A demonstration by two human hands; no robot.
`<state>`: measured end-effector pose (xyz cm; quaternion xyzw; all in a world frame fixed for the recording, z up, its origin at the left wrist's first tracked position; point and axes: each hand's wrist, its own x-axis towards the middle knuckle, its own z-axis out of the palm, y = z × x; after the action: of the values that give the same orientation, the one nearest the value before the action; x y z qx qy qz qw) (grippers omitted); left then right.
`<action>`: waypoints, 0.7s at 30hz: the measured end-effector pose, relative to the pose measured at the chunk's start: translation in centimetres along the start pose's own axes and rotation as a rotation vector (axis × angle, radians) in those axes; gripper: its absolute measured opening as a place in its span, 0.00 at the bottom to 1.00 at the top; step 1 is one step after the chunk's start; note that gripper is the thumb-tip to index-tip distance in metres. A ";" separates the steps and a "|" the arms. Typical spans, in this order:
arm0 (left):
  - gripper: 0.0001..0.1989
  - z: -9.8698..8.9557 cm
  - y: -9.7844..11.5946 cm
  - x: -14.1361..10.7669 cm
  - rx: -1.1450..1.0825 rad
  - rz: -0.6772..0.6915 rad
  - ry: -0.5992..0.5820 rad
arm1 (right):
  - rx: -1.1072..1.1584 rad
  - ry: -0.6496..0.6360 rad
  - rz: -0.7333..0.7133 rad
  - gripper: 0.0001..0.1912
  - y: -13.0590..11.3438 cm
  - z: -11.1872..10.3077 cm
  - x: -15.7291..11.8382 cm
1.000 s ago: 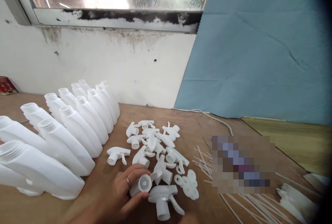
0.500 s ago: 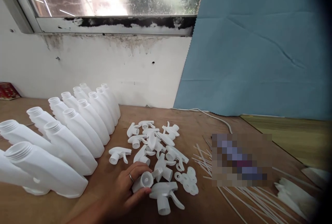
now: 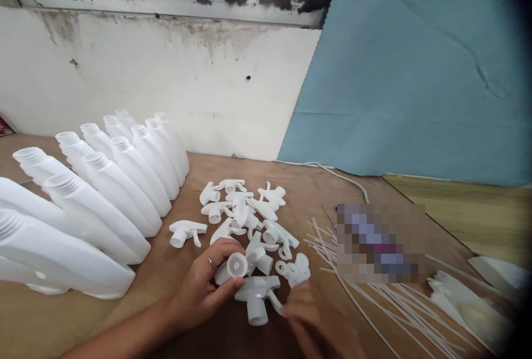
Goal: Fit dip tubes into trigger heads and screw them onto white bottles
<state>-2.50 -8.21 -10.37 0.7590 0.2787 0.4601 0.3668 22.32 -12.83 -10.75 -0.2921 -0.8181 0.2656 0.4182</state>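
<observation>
My left hand (image 3: 193,290) is closed around a white trigger spray head (image 3: 236,266), whose round cap opening faces up toward me. Just below it on the table lies another spray head (image 3: 257,308), its lever pointing right. My right hand (image 3: 318,317) is at the small pile of white ring washers (image 3: 297,271), its fingertips at their near edge. Motion blurs that hand, so whether its fingers have closed on a washer is unclear. Beyond both hands, several more spray heads (image 3: 240,212) lie in a loose heap.
White bottles without caps (image 3: 124,181) stand in rows on the left. Thin white tubes (image 3: 399,314) lie scattered at the right, beside a pixelated patch (image 3: 378,242). A white cable (image 3: 349,184) runs along the back of the brown table, below a blue cloth (image 3: 394,87).
My right hand has come into view from below and reached the washers. My left hand keeps the spray head, its opening turned slightly more upward. The camera has tilted down.
</observation>
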 end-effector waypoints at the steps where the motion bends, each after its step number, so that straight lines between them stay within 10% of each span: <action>1: 0.11 0.0 0.0 0.0 -0.007 -0.006 -0.008 | -0.095 0.064 0.031 0.11 0.5 -0.5 0.4; 9: 0.13 0.3 -0.8 0.0 -0.044 -0.021 -0.055 | -0.539 0.121 0.124 0.12 2.9 -1.0 1.3; 21: 0.15 0.5 -0.9 -0.1 0.046 -0.015 -0.036 | -0.445 0.220 0.199 0.08 3.0 -0.8 1.1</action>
<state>-2.11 -7.88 -11.31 0.7734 0.2882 0.4369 0.3576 23.22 -9.83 -11.84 -0.4829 -0.7732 0.0857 0.4019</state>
